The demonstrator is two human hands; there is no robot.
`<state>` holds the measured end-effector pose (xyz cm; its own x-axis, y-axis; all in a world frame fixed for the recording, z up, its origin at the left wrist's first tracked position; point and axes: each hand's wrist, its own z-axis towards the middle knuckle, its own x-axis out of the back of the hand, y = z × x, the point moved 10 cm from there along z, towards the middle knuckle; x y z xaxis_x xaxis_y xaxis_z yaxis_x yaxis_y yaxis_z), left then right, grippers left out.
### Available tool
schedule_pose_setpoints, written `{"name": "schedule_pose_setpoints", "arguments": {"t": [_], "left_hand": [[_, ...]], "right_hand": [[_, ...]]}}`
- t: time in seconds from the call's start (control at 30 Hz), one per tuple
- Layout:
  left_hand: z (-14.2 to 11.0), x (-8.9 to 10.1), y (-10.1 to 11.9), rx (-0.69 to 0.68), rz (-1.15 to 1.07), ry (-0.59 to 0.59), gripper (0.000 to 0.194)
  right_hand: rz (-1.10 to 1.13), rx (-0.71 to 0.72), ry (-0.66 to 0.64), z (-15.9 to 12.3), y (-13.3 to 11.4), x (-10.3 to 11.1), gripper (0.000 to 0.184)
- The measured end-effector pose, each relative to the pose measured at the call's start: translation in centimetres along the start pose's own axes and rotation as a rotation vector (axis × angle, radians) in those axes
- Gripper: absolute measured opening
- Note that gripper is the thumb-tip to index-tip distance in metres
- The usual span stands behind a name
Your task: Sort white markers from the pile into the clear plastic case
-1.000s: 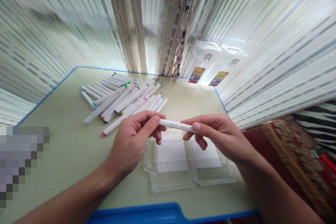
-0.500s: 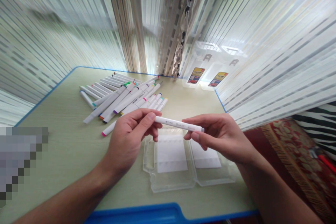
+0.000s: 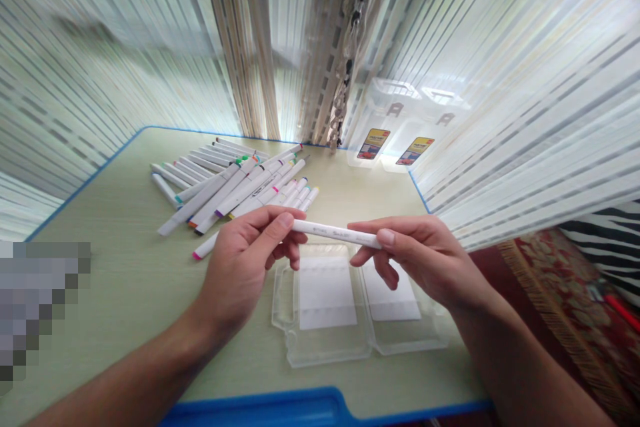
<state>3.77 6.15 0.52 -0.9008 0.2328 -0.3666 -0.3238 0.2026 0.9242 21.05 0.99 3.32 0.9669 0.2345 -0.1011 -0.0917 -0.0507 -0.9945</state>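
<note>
Clock centred on the held pen, 12 at the top of the view; both hands gripped one white marker pen (image 3: 334, 233), held in the air with its right end slightly lower than its left; its printed lettering was too small to read. Left hand (image 3: 245, 253), at 9 o'clock, was narrowed to a pinch, thumb and index finger on the left end; right hand (image 3: 427, 257), at 3 o'clock, had its thumb over the right end and its index finger behind the barrel, the lower fingers curled beneath.

At 10 o'clock lay a loose pile of white markers (image 3: 245, 190) with variously coloured end bands, some crossing others; at 6 o'clock, below the hands, a clear plastic case (image 3: 330, 349) lay opened flat on the pale green table (image 3: 115, 280), a white rectangular sheet (image 3: 327, 293) showing in its left half, another in its right; at 1 o'clock two clear cases (image 3: 395, 127) stood side by side, each labelled; at 12 o'clock hung string curtains (image 3: 260, 47) and a beaded strand (image 3: 350, 33).
</note>
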Motion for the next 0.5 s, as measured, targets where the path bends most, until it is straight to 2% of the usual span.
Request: {"name": "schedule_pose_setpoints", "arguments": {"t": [0.3,0.5], "left_hand": [[0.07,0.49,-0.08,0.023,-0.064,0.046,0.016],[-0.05,0.54,-0.08,0.037,-0.069,0.064,0.017]], "right_hand": [[0.02,0.012,-0.006,0.02,-0.24,0.08,0.026],[-0.047,-0.012,0.051,0.06,-0.35,0.4,0.029]]}}
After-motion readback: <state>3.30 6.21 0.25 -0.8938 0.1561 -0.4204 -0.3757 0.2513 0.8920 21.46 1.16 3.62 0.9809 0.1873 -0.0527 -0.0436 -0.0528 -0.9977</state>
